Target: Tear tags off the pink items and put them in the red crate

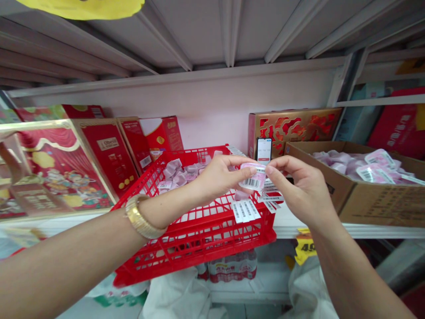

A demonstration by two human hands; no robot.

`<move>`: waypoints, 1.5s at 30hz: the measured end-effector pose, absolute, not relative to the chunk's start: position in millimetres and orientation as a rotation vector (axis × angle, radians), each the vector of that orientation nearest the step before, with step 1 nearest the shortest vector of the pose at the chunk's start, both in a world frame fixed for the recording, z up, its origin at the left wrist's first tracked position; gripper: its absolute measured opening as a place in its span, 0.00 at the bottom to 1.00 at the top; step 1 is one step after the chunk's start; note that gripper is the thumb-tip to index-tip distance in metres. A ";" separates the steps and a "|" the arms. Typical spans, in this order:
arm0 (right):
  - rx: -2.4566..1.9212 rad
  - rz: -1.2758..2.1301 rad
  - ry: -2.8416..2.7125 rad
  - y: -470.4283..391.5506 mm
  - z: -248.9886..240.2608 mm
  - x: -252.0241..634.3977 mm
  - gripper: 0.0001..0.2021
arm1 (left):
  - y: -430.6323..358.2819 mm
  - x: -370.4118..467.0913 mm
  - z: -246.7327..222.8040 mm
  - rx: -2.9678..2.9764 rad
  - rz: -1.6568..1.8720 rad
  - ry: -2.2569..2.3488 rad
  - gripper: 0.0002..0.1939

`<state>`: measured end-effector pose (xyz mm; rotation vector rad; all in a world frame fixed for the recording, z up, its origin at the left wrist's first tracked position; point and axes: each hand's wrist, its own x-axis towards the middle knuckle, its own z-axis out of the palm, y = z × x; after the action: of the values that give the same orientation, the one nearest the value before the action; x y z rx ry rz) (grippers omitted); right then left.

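Observation:
My left hand pinches a small pink plastic cup by its sealed lid, which bears a printed barcode. A narrow white barcode sticker lies along the lid's upper edge. At that sticker's right end, the thumb and forefinger of my right hand are pressed together. Below the hands, more barcode sticker strips hang at the corner of a red plastic basket. Inside the basket lie several similar pink cups, partly behind my left arm.
A cardboard box of pink cups stands at the right. Behind my hands, a phone leans upright before a gold-and-red box. Red gift boxes line the left of the white shelf. Metal shelving hangs low overhead.

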<state>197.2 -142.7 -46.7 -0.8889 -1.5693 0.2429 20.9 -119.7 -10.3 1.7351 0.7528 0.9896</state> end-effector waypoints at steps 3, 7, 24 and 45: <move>-0.869 0.245 -1.564 -140.6 -45.6 196.5 0.10 | -119.3 20.7 -11.3 1.663 0.990 0.725 0.11; -0.869 0.266 -1.553 -137.8 -45.2 194.8 0.09 | -120.4 20.6 -10.7 1.611 0.992 0.693 0.11; -0.866 0.255 -1.617 -138.0 -44.3 193.7 0.08 | -119.4 18.9 -10.2 1.737 0.994 0.789 0.10; -1.122 -0.307 -1.444 -144.0 -27.6 307.3 0.08 | -95.0 143.3 44.5 2.188 0.618 0.977 0.23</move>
<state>307.3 -144.0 -27.6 -1.1221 -1.4443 -0.3074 143.3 -95.0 44.5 2.1885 0.9768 0.6176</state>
